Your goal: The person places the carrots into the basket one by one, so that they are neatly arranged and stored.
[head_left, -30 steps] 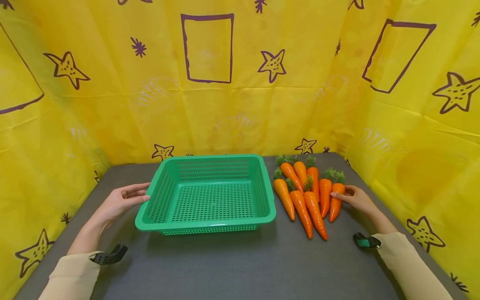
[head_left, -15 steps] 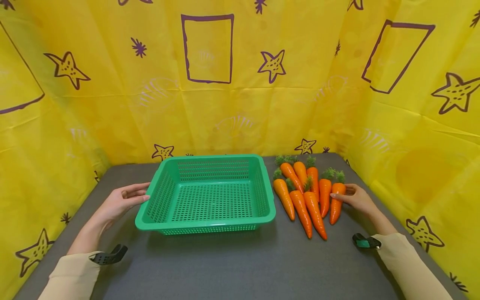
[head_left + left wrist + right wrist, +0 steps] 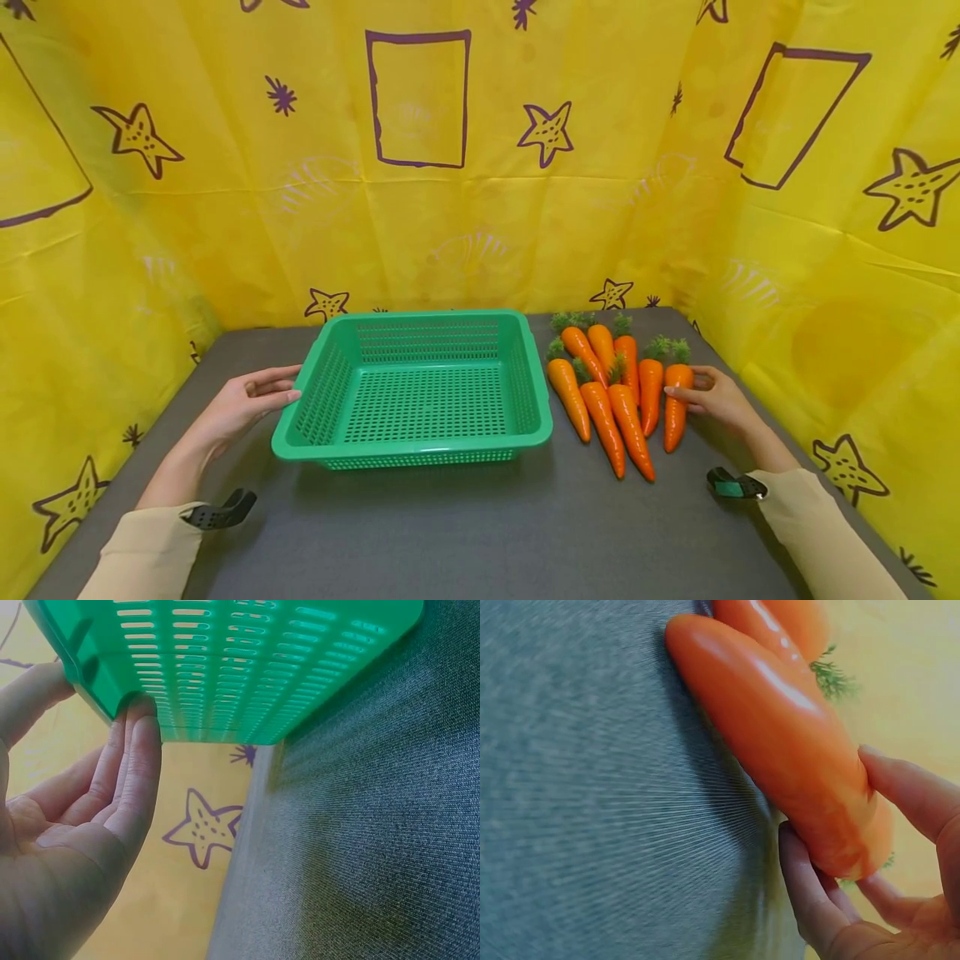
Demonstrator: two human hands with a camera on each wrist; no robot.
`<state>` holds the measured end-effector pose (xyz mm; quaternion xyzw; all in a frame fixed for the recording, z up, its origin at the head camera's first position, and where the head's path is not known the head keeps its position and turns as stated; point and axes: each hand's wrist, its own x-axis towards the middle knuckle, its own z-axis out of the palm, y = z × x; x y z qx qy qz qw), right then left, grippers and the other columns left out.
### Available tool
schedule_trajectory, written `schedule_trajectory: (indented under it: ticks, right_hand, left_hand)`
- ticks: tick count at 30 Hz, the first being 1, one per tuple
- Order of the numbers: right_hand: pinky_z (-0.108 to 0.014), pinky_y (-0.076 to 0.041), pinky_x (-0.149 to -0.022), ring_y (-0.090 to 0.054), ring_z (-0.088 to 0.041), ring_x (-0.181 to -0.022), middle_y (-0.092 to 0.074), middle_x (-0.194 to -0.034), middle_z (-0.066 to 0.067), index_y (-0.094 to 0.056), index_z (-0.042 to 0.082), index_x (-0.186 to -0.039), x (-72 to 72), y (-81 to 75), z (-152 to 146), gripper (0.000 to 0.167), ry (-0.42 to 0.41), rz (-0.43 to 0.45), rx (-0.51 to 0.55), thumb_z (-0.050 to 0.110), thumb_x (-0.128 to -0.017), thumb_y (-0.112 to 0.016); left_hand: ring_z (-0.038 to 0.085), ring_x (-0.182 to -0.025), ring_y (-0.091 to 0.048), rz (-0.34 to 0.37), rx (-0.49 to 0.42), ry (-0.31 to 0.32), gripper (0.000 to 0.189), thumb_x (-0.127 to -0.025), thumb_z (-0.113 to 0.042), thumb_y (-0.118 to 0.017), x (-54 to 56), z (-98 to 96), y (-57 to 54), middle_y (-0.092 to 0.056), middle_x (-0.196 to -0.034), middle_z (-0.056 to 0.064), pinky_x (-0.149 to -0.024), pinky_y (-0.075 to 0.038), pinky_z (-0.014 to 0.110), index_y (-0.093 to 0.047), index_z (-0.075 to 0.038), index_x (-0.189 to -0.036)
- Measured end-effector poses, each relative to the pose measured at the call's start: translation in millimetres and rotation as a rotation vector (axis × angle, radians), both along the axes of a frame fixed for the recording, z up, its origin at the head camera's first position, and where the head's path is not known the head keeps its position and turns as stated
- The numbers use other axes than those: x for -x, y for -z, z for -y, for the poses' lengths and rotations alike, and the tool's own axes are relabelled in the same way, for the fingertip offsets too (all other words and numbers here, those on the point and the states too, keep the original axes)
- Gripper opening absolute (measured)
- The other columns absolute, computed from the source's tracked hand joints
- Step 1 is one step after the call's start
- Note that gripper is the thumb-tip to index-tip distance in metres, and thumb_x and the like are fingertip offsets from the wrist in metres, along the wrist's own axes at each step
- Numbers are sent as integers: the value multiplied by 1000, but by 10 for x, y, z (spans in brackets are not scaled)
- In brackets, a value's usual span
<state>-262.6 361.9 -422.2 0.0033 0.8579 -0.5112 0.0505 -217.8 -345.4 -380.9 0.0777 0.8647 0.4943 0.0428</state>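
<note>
the left hand grips the left rim of the green basket, thumb and fingers on either side of the edge. the right hand pinches the rightmost carrot between thumb and fingers near its leafy end. seven other carrots lie between it and the basket on the grey worktop.
</note>
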Motion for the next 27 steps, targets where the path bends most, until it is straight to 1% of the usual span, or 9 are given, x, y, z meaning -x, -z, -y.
schedule_trajectory:
  ticks: [4, 6, 8, 10, 12, 14, 16, 20, 27]
  right_hand:
    - [-24, -55, -79, -58, -4, -92, -32, -139, -39, -15, -12, -145, -2, -75, 10, 87, 1, -12, -31, 31, -89, -66]
    - [-25, -55, -80, -59, -7, -95, -31, -139, -39, -14, -12, -146, 2, -116, 21, 87, -9, -15, -31, 30, -90, -66]
    - [-28, -55, -82, -60, -15, -101, -30, -140, -39, -14, -12, -145, 8, -158, 36, 86, -23, -18, -38, 30, -90, -65]
    - [-30, -55, -84, -57, -27, -110, -28, -141, -40, -13, -13, -145, 13, -203, 57, 86, -35, -18, -45, 30, -90, -64]
    - [-34, -54, -87, -51, -39, -118, -27, -142, -40, -12, -13, -145, 21, -249, 82, 86, -43, -18, -50, 29, -91, -64]
    - [-38, -53, -90, -44, -45, -123, -25, -143, -40, -12, -12, -146, 28, -297, 113, 87, -49, -19, -59, 31, -91, -63]
    - [-43, -50, -93, -40, -48, -126, -25, -143, -39, -13, -11, -146, 36, -343, 145, 86, -53, -16, -55, 32, -91, -64]
    - [-47, -48, -95, -39, -48, -126, -25, -144, -39, -14, -10, -146, 40, -431, 202, 85, -69, -18, -60, 32, -91, -63]
    - [-42, -51, -93, -39, -47, -127, -26, -144, -38, -17, -10, -146, 58, -535, 281, 83, -86, -41, -69, 30, -91, -64]
  left_hand:
    - [2, -99, -62, 3, -9, 3, 60, -92, -31, -62, -6, -2, -6, -65, -112, -5, -83, -46, 12, -41, -7, -143]
    - [3, -99, -61, 4, -10, 3, 60, -92, -31, -63, -6, -3, -9, -65, -111, -5, -83, -46, 12, -41, -7, -143]
    - [2, -99, -61, 6, -9, 4, 61, -92, -31, -63, -4, -4, -12, -65, -111, -6, -83, -46, 12, -41, -7, -143]
    - [2, -99, -61, 14, -13, 3, 61, -92, -31, -63, -2, -4, -15, -65, -111, -6, -83, -46, 12, -41, -6, -143]
    - [2, -99, -61, 21, -16, 3, 61, -92, -31, -63, 0, -3, -17, -65, -111, -7, -83, -45, 12, -41, -6, -143]
    - [2, -100, -61, 26, -15, 4, 62, -92, -31, -63, 1, -2, -18, -65, -111, -7, -83, -45, 12, -40, -6, -143]
    - [2, -100, -61, 28, -17, 6, 62, -92, -31, -63, 2, -1, -18, -64, -112, -7, -84, -45, 12, -40, -6, -143]
    - [2, -100, -61, 29, -22, 10, 62, -92, -31, -63, 0, -3, -17, -64, -112, -7, -84, -45, 12, -40, -5, -143]
    - [3, -100, -62, 26, -42, 17, 62, -92, -29, -63, -1, 1, -16, -65, -111, -6, -84, -45, 11, -40, -4, -143]
